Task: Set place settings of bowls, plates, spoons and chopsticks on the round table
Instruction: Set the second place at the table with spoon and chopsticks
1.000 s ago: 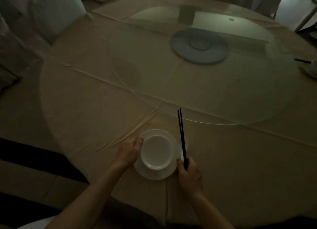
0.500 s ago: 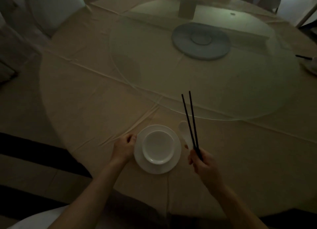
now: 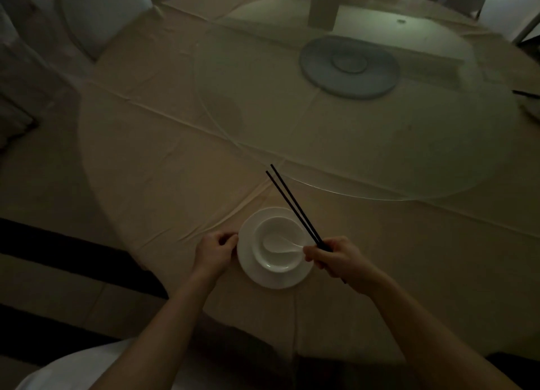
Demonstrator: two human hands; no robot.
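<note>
Place setting, near edge of round table w/ beige cloth [image 3: 152, 161]. Item 1: flat white round ceramic plate [image 3: 248, 268], on cloth directly in front of person. Item 2: small white ceramic bowl [image 3: 277, 262], centred on plate. Item 3: white ceramic soup spoon [image 3: 276, 243], scoop lying inside bowl, handle angled out toward right hand [image 3: 339, 256]; its fingertips pinch handle end, prob. to seat spoon w/o tipping. Item 4: pair of thin black chopsticks [image 3: 292, 204], clamped in same right fist, tips raised over bowl toward clear glass turntable [image 3: 409, 144]; not yet laid down, likely kept in hand until spoon is done. Left hand [image 3: 214, 250]: fingers curled together at plate's left rim, apparently steadying it; contact probable, dim light.
</note>
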